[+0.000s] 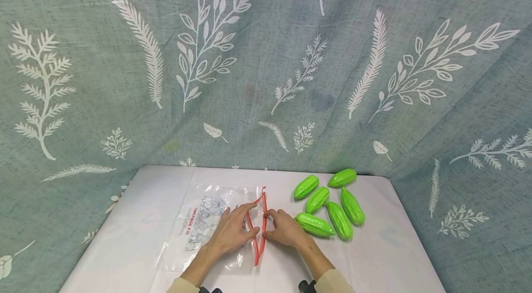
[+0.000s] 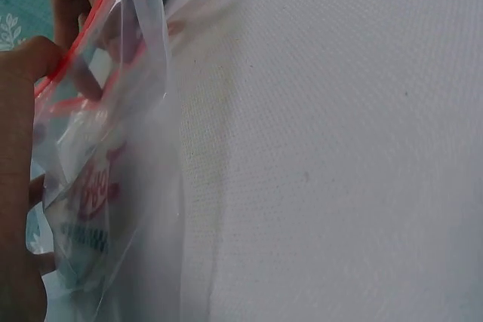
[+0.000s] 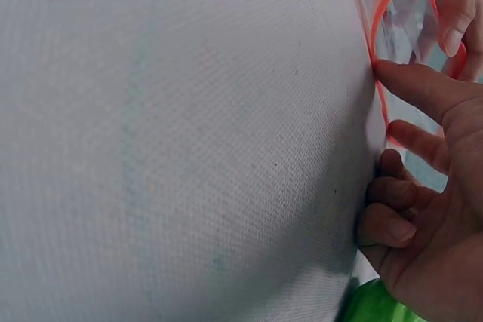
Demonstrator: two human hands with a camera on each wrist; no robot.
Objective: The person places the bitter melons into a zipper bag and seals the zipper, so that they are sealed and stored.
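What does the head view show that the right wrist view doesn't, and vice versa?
Head only: the printed drawing on the bag, both sleeves, and six green vegetables in full.

Right wrist only: the right hand's palm side and the white cloth's fine weave.

Both: that hand, the left hand, the bag's red strip, the cloth, and a green vegetable.

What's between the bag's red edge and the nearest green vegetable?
The person's right grip, seen in the head view: it touches the red edge of the bag, and the green vegetable lies just to its right.
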